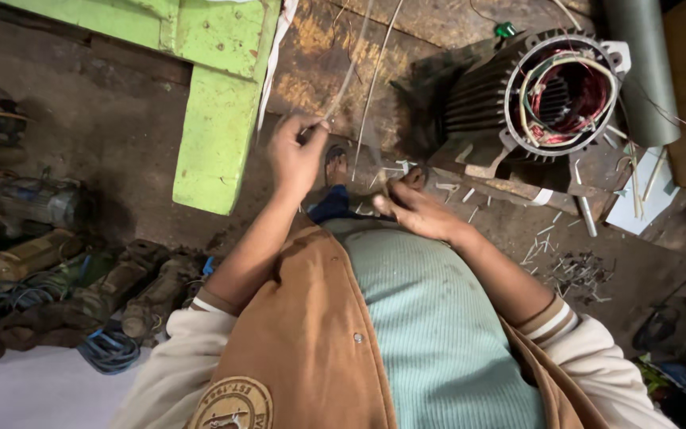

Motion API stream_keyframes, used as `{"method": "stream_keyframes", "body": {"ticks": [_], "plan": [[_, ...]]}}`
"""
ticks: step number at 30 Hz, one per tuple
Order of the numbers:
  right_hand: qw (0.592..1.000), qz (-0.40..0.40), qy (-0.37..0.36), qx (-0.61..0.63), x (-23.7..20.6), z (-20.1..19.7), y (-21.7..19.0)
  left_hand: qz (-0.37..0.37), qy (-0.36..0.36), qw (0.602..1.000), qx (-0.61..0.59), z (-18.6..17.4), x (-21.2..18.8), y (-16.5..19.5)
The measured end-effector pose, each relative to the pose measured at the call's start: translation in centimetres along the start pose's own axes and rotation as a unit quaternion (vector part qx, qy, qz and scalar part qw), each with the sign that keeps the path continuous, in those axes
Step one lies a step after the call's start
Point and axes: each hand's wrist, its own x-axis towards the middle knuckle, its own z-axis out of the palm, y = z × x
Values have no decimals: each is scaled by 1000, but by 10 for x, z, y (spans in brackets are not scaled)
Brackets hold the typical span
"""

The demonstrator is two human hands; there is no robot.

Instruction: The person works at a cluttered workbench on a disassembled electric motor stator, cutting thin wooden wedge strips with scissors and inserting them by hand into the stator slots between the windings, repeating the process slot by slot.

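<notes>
Left hand (297, 155) pinching thin wire strip (375, 75) | right hand (414, 208) gripping its lower end | step: drawing strip straight | next: steady, even pull, judged | motor stator (553, 95) nearby

Motor repair workshop: opened stator (563, 94), old motors (33, 199), dirt floor (97, 135).

Bench leg (217, 135) light green, jacket (311, 342) brown with cream sleeves and striped cuffs, shirt (438, 334) pale green ribbed, motor (533, 91) dark grey with red, green and white windings, cable (109, 349) blue.
</notes>
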Motion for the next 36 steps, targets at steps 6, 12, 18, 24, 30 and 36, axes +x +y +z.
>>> {"method": "stream_keyframes", "body": {"ticks": [6, 12, 18, 24, 30, 36], "plan": [[999, -2, -28, -21, 9, 8, -9, 110, -38, 990, 81, 2, -23, 4], [996, -31, -62, -49, 10, 13, -2, 36, -56, 994, 91, -23, -30, 3], [986, -67, 135, -67, 34, 9, -11, -25, -60, 997, 46, -38, -39, 24], [986, -61, 76, 132, 36, -11, -25, 208, -163, 961, 81, -38, -43, 67], [901, -17, -130, 414, -48, -46, -41, 381, -190, 904, 35, -8, -61, 129], [926, -258, 80, 262, -140, -112, -20, 451, -255, 855, -28, 42, -65, 199]]}}
